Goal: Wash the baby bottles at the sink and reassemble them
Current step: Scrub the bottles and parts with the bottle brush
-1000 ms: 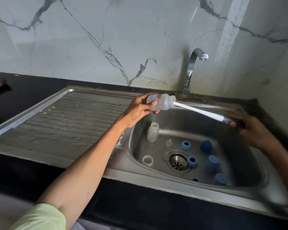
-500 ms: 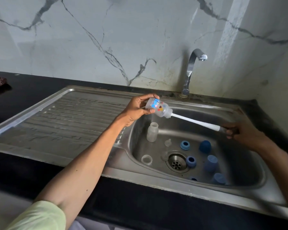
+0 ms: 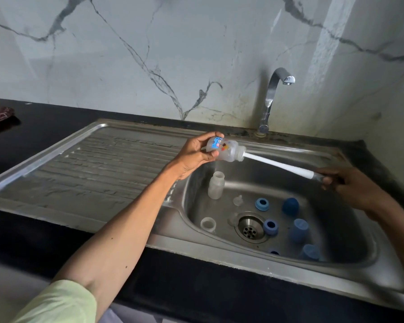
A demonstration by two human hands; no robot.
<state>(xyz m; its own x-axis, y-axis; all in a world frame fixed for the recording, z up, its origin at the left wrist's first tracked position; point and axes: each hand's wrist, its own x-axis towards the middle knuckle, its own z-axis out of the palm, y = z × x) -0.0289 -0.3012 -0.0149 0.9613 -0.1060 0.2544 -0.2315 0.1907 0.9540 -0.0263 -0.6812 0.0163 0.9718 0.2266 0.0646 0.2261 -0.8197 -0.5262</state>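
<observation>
Left hand grips a printed baby bottle on its side above the sink basin, fingers curled round its base. Right hand holds the handle of a white bottle brush, whose head sits inside the bottle's neck. In the basin stand a second clear bottle, blue collars and blue caps near the drain. The faucet rises behind.

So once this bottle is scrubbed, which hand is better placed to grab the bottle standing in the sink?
Probably the left hand: it is almost directly above the standing bottle. The right hand holds the brush farther away.
</observation>
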